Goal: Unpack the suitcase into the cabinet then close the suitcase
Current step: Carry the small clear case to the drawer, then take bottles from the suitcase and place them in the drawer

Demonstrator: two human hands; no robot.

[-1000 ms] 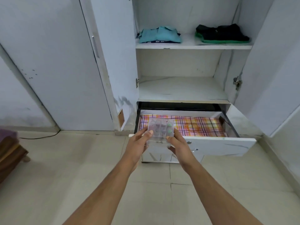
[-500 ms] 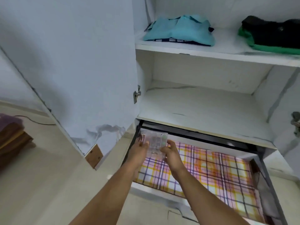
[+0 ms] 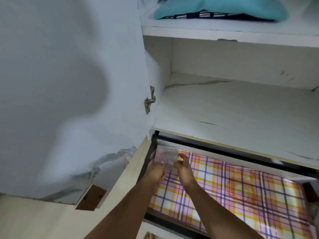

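Note:
A small clear plastic box (image 3: 166, 155) with little coloured items inside sits low at the back left corner of the open drawer (image 3: 259, 195), which is lined with pink, orange and purple checked paper. My left hand (image 3: 155, 171) grips the box's near left side. My right hand (image 3: 183, 167) pinches its right side with thumb and fingers. Both forearms reach in from the bottom of the frame. The suitcase is out of sight.
The white cabinet's open left door (image 3: 69, 100) stands close on the left, with a metal hinge (image 3: 149, 100). Above the drawer is a bare white shelf (image 3: 233, 114). A folded teal shirt (image 3: 219, 7) lies on the top shelf (image 3: 224, 34).
I have moved closer and lower. Both hands carried the clear box from in front of the drawer into its back left corner.

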